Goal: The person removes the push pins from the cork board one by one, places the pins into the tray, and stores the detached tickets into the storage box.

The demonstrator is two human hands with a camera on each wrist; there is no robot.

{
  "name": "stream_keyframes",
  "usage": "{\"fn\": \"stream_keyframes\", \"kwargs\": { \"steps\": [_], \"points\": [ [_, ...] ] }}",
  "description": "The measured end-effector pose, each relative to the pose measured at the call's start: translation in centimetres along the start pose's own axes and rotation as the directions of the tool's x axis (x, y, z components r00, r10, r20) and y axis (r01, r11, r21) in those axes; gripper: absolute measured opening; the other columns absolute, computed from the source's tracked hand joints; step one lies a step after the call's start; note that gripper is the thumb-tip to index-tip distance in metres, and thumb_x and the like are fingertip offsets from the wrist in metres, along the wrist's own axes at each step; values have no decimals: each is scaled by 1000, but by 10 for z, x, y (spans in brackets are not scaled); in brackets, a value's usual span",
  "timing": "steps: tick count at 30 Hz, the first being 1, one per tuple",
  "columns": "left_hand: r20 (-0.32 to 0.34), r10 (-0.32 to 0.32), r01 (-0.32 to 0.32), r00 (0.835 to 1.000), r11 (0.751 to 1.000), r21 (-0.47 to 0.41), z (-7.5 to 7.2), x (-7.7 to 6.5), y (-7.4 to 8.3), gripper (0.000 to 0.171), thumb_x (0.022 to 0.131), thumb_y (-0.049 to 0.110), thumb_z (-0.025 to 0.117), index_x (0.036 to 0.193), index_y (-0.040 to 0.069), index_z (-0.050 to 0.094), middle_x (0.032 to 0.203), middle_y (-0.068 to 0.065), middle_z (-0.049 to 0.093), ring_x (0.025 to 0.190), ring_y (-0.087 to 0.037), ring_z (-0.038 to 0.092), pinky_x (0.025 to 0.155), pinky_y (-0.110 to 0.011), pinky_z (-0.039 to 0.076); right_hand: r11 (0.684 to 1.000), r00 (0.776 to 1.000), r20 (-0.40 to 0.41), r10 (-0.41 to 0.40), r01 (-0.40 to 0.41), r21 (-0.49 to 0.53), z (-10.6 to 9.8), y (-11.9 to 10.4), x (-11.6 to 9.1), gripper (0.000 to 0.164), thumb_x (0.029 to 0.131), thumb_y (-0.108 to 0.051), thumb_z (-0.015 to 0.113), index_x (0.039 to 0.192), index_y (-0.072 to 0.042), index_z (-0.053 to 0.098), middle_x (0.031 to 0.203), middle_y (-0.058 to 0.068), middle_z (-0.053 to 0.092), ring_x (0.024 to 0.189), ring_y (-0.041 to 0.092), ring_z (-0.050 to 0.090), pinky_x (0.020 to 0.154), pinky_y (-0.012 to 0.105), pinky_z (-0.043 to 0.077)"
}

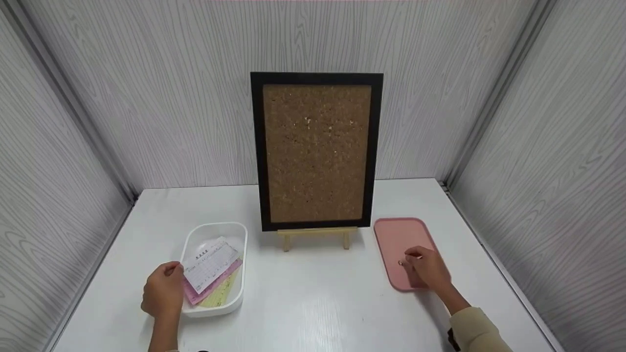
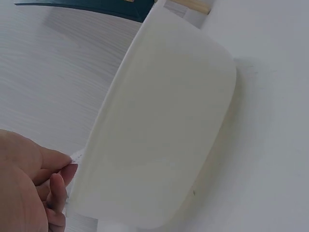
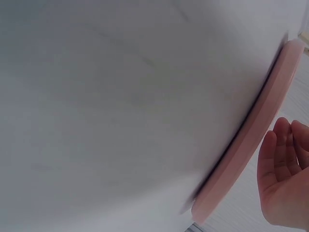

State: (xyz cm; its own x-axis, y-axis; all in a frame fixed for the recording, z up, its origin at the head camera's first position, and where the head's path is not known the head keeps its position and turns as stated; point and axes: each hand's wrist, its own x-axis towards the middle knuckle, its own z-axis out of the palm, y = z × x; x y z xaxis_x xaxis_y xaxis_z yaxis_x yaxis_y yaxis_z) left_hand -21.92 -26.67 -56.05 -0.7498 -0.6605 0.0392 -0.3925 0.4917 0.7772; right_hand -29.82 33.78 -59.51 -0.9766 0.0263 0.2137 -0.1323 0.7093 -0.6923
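Observation:
My left hand (image 1: 164,291) pinches the left corner of a white printed paper slip (image 1: 211,264) between thumb and fingertips. The slip lies over a pink slip (image 1: 234,268) and a yellow slip (image 1: 221,293) in a white plastic tub (image 1: 244,274). In the left wrist view the tub's outer wall (image 2: 159,116) hides most of the paper. Over the pink tray (image 1: 398,232), my right hand (image 1: 430,269) has bent fingers with the tips close together. A tiny metallic piece (image 1: 400,263) shows beside those fingertips; whether anything sits between them is too small to tell.
A black-framed corkboard (image 1: 317,161) stands upright on a small wooden easel (image 1: 318,231) at the back centre, between tub and tray. Small gold-coloured specks (image 1: 330,128) dot its upper part. Wood-grain panels (image 1: 195,98) enclose the white table (image 1: 303,303) at back and sides.

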Motion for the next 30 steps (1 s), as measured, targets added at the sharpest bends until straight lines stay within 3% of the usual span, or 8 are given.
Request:
{"fn": "stream_keyframes", "kwargs": {
  "steps": [10, 21, 26, 30],
  "points": [
    [-3, 57, -56, 998, 993, 102, 7, -5, 2, 30, 96, 26, 51, 110, 7, 68, 111, -16, 68, 92, -42, 62, 68, -50, 36, 1000, 1000, -1, 2, -2, -24, 3, 1, -6, 10, 88, -9, 67, 97, -5, 71, 92, 5, 70, 82, 19, 63, 71, 32, 49],
    [80, 96, -109, 992, 977, 182, 7, -15, 5, 27, 95, 24, 54, 106, 6, 70, 109, -20, 68, 89, -41, 63, 68, -51, 37, 994, 996, 28, 79, -77, -84, 4, -1, -6, 12, 90, -11, 64, 98, -6, 72, 95, 7, 71, 90, 23, 64, 79, 43, 49],
    [131, 100, -129, 986, 962, 239, 5, -17, 5, 27, 94, 26, 57, 105, 5, 70, 105, -20, 69, 80, -38, 63, 65, -50, 38, 982, 994, 39, 103, -95, -162, 2, 4, -4, 12, 89, -9, 63, 97, -6, 71, 95, 8, 70, 89, 23, 63, 79, 44, 49],
    [131, 99, -132, 986, 954, 270, 2, -19, 5, 27, 93, 26, 58, 105, 5, 69, 103, -19, 69, 73, -33, 62, 63, -48, 37, 966, 991, 35, 130, -119, -231, 0, 4, -3, 12, 88, -13, 64, 97, -9, 72, 98, 7, 70, 91, 24, 63, 80, 46, 47]
  ]
}}
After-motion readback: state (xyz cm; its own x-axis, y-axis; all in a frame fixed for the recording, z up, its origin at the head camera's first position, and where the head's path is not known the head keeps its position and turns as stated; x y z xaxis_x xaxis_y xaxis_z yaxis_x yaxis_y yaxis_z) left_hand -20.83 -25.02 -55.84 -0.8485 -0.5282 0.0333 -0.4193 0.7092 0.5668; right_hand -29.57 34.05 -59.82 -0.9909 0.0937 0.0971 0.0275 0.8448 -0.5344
